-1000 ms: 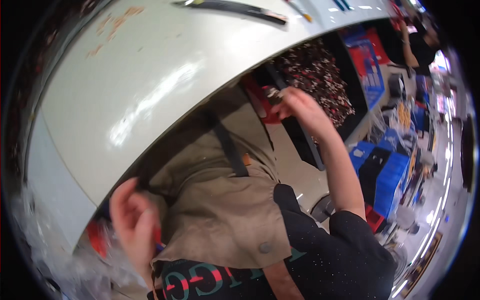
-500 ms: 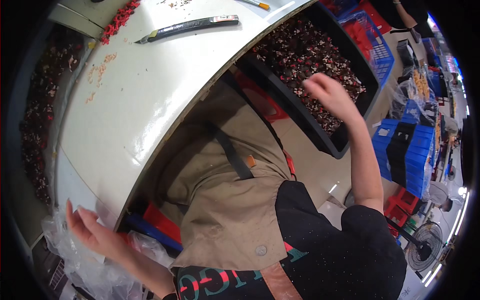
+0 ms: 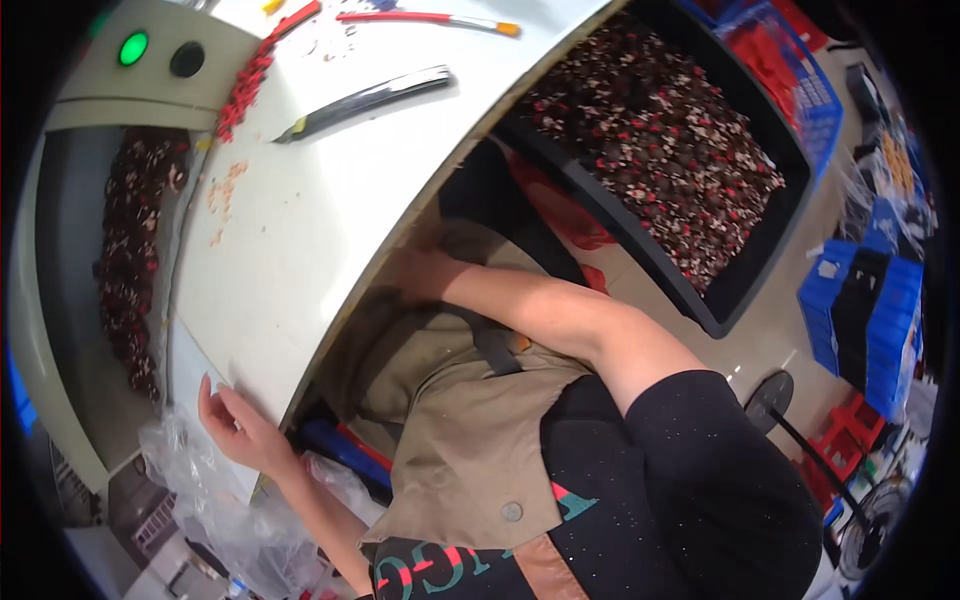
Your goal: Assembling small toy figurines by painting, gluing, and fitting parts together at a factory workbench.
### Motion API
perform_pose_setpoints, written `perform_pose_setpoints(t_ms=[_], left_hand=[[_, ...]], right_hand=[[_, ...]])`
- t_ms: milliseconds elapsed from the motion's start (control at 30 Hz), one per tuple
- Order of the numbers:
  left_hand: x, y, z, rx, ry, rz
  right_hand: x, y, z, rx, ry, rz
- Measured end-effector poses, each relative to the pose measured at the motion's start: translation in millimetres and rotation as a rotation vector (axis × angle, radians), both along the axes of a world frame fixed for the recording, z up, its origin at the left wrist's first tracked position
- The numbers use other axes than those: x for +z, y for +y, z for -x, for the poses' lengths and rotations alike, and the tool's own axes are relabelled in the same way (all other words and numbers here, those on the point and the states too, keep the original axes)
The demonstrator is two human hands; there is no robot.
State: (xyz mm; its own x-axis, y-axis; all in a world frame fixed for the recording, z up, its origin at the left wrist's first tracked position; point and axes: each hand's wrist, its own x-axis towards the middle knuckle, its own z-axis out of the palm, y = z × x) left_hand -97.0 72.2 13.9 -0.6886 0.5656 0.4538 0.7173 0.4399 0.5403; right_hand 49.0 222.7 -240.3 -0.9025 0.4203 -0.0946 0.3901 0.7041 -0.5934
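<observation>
My left hand (image 3: 240,428) hovers at the lower left corner of the white worktable (image 3: 290,230), its fingers loosely apart and nothing in them. Clear plastic bags (image 3: 225,500) hang just below it. My right forearm crosses my brown apron (image 3: 450,410). My right hand (image 3: 420,268) is in shadow at the table's front edge, its fingers hidden. On the table lie a slim black tool (image 3: 365,103) with a pointed tip and a red-handled brush (image 3: 440,19). A black bin (image 3: 575,185) on the right holds many small dark, red and pale pieces (image 3: 650,140).
At the left, a machine housing (image 3: 150,85) carries a green lit button (image 3: 133,48). More dark pieces (image 3: 130,270) sit in its trough. Red bits (image 3: 243,95) and pale bits (image 3: 228,195) lie on the table. Blue crates (image 3: 870,310) and a fan (image 3: 870,530) stand at the right.
My right hand has moved left from above the black bin to the table's front edge by my lap. My left hand remains near the table corner. The view has shifted.
</observation>
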Motion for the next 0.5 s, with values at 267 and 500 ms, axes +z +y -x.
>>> perform_pose_setpoints(t_ms=[267,500], left_hand=[[1,-8,6,0.027,0.005,-0.013],[-1,-6,6,0.044,0.025,-0.012]], right_hand=[[-10,-9,31,0.354,-0.109,0.307],[-16,-22,33,0.526,-0.001,0.400]])
